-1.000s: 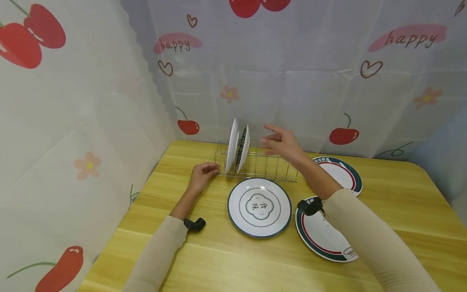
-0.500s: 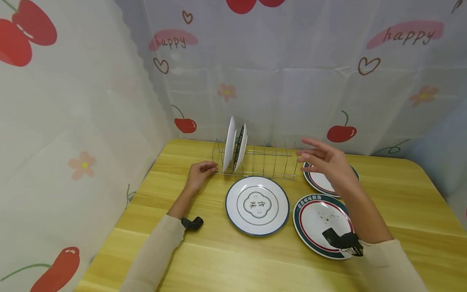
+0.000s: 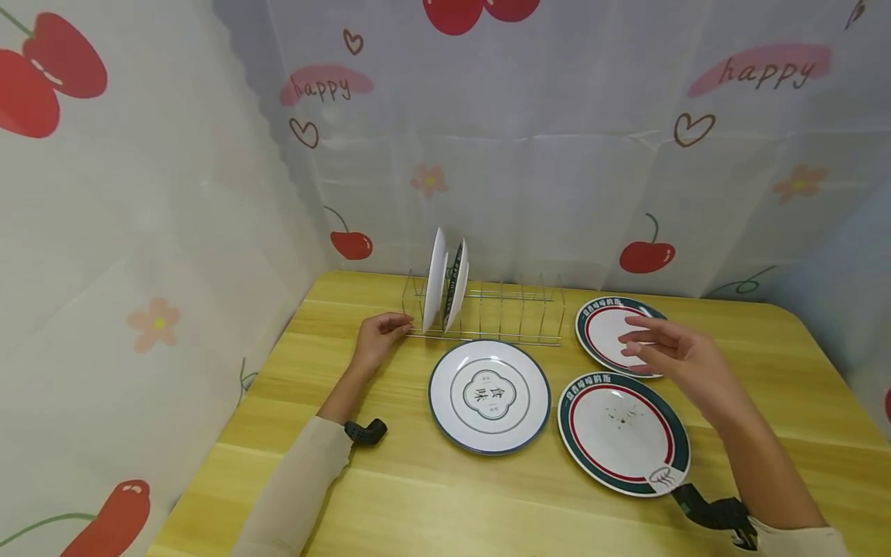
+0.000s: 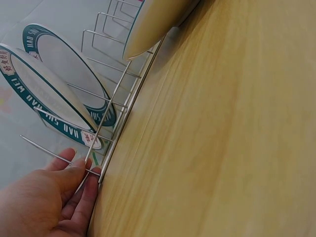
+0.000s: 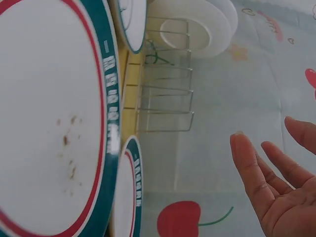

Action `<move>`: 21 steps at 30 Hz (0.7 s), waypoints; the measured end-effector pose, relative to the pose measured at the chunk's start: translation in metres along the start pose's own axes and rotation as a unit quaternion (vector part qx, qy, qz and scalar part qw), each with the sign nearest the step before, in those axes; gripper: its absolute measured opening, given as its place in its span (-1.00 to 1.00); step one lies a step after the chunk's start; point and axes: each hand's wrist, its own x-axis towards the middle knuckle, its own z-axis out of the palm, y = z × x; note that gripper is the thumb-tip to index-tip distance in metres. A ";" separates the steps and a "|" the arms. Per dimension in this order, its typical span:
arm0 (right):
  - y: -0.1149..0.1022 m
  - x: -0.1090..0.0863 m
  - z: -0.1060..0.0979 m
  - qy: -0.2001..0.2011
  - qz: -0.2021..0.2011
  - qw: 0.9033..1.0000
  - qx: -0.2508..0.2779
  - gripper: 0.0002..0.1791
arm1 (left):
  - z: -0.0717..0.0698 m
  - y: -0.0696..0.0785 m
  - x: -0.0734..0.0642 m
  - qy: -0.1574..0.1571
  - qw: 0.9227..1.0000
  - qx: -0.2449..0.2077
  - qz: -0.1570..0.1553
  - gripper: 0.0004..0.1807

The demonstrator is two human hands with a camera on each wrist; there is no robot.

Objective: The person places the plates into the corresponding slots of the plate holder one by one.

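A wire dish rack (image 3: 511,338) stands at the back of the table, with two plates upright in its left slots: a larger plate (image 3: 435,282) and a smaller plate (image 3: 457,286). My left hand (image 3: 377,339) pinches the rack's left end; the left wrist view shows thumb and fingers (image 4: 74,175) on the wire. My right hand (image 3: 685,363) hovers, fingers loosely spread and holding nothing, over the right part of the far green-rimmed plate (image 3: 602,334). Nearer lies another green-rimmed plate (image 3: 623,433) with brown specks. A blue-rimmed plate (image 3: 490,397) lies in front of the rack.
The wooden table (image 3: 445,510) meets a printed curtain (image 3: 529,186) at the back and another on the left. Black wrist cameras show at both wrists, the right one (image 3: 713,510) beside the near green-rimmed plate.
My right hand has moved right and nearer, from beside the plates in the rack to over the far green-rimmed plate. My left hand keeps its hold on the rack.
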 end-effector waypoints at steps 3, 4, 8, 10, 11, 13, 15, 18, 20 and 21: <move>0.015 -0.011 -0.005 -0.006 0.016 1.000 -0.015 -0.41 | 0.000 -0.001 0.000 0.002 1.000 -0.004 -0.001 -0.83; 0.019 -0.014 -0.007 -0.006 0.022 1.000 -0.022 -0.40 | -0.001 -0.001 0.000 0.003 1.000 -0.004 -0.001 -0.84; 0.035 -0.028 -0.015 -0.004 0.050 0.996 -0.079 -0.38 | 0.000 0.001 0.001 0.003 1.000 -0.003 0.006 -0.84; 0.043 -0.034 -0.019 -0.003 0.065 0.991 -0.117 -0.36 | 0.001 0.002 0.001 0.003 1.000 -0.002 0.009 -0.84; 0.047 -0.037 -0.021 -0.004 0.071 0.989 -0.131 -0.35 | 0.001 0.002 0.002 0.003 1.000 -0.002 0.009 -0.84; 0.054 -0.042 -0.024 -0.011 0.085 0.985 -0.153 -0.33 | 0.001 0.002 0.002 0.003 1.000 -0.003 0.009 -0.84; 0.061 -0.047 -0.026 -0.020 0.099 0.981 -0.165 -0.32 | 0.001 0.002 0.002 0.003 1.000 -0.004 0.008 -0.84; 0.069 -0.051 -0.028 -0.048 0.108 0.979 -0.167 -0.32 | 0.001 0.001 0.002 0.001 1.000 -0.007 0.005 -0.84; 0.073 -0.052 -0.027 -0.075 0.110 0.978 -0.160 -0.33 | 0.001 0.000 0.001 0.002 1.000 -0.007 0.004 -0.84; 0.075 -0.051 -0.027 -0.089 0.110 0.978 -0.155 -0.34 | 0.000 -0.001 0.001 0.003 1.000 -0.006 0.004 -0.84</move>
